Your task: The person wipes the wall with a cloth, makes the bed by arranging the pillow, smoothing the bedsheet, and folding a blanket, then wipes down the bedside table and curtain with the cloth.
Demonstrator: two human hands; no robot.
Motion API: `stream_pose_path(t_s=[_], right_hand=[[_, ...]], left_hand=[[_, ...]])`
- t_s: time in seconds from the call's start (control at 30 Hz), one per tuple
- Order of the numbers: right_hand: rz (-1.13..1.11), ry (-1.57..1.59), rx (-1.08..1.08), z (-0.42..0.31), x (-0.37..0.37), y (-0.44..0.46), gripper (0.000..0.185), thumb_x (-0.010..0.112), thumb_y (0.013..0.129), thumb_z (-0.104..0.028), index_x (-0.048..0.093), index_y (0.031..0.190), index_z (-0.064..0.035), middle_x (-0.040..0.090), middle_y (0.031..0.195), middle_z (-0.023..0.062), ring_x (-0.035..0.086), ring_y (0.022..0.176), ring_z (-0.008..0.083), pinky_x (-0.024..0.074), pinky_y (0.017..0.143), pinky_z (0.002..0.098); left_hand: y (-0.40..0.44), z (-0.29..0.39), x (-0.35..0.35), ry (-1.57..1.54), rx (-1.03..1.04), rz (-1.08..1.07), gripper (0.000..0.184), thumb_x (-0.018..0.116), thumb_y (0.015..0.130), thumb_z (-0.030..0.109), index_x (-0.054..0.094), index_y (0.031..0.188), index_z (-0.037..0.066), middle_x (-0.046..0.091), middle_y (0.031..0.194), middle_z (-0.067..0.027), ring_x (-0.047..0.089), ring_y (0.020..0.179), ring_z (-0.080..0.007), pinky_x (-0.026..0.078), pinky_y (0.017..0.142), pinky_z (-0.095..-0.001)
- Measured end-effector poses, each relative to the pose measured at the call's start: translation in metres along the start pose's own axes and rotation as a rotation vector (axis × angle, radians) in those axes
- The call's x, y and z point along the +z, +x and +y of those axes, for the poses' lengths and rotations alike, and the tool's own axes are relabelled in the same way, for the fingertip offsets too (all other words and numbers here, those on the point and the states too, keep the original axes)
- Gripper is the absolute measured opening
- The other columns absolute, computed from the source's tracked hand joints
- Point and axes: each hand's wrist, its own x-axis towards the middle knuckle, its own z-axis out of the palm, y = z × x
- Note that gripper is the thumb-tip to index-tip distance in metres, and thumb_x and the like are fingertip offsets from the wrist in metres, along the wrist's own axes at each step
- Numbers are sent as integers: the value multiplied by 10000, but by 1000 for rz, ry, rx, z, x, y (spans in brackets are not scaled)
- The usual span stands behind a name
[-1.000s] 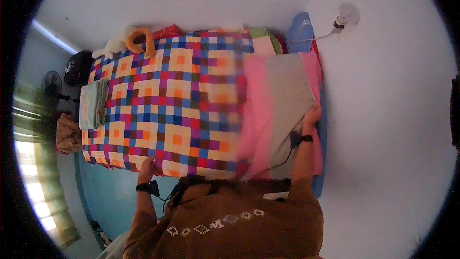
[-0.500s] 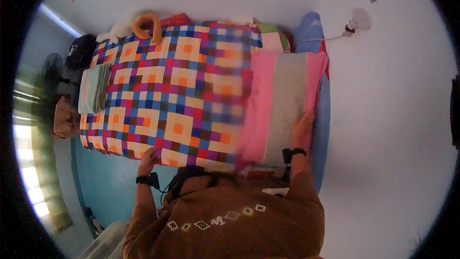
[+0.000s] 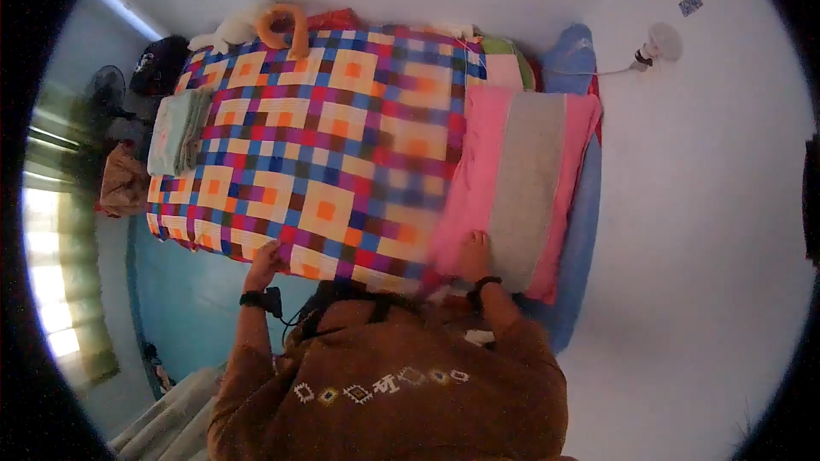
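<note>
A checkered, many-coloured bedsheet (image 3: 295, 154) covers the mattress. My left hand (image 3: 266, 261) is at its near edge, the fingers bent and closed on the fabric. On the right end of the bed lies a pillow (image 3: 530, 179) with pink sides and a grey middle band. My right hand (image 3: 475, 256) rests on the pillow's near left part, fingers laid on the cloth with nothing held in them. Both wrists wear black straps.
Folded light-green cloth (image 3: 178, 132) lies at the bed's left end. A white plush toy (image 3: 231, 32) and an orange curved plush piece (image 3: 295, 30) sit along the wall. A fan (image 3: 108, 87) and a curtain (image 3: 73, 248) are at left; a lamp (image 3: 663, 41) is on the wall.
My right hand has moved left, from the pillow's right side to its near left part. My left hand stays at the sheet's edge. The view has shifted slightly.
</note>
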Motion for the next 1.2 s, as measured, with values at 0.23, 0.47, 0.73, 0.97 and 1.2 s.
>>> stream_pose_path(t_s=[0.23, 0.47, 0.73, 0.97, 1.2], right_hand=[[156, 267, 87, -13, -20, 21, 174, 566, 782, -190, 613, 821, -27, 564, 948, 157, 502, 949, 337, 362, 890, 485], [439, 553, 179, -17, -24, 3, 91, 558, 818, -97, 549, 771, -19, 534, 820, 180, 510, 825, 371, 407, 730, 458], [459, 842, 383, -27, -10, 11, 105, 595, 806, -66, 515, 827, -1, 533, 815, 174, 517, 772, 344, 419, 680, 418], [595, 716, 308, -27, -5, 20, 77, 583, 807, -51, 523, 830, -9, 544, 812, 153, 524, 794, 348, 426, 715, 414], [521, 612, 284, -32, 17, -6, 73, 587, 780, -41, 528, 819, -24, 544, 873, 141, 512, 844, 341, 407, 775, 426]], left_hand=[[20, -54, -68, -6, 79, -47, 243, 525, 910, 170, 571, 1096, 20, 394, 593, 48, 495, 589, -88, 433, 575, -250], [-5, -29, -41, 542, 362, -89, 360, 486, 840, -98, 531, 1181, 8, 530, 835, 8, 525, 772, -77, 451, 651, -242], [11, -55, -69, 215, 199, -86, 334, 490, 870, -3, 546, 1196, 44, 565, 823, -27, 561, 749, -113, 462, 658, -233], [14, -64, -72, -89, 65, 12, 272, 501, 902, 152, 601, 1135, 52, 465, 639, 23, 511, 608, -116, 447, 626, -257], [5, -67, -80, 163, 206, 74, 277, 509, 910, 134, 579, 1145, 4, 324, 584, 36, 473, 588, -125, 456, 648, -280]])
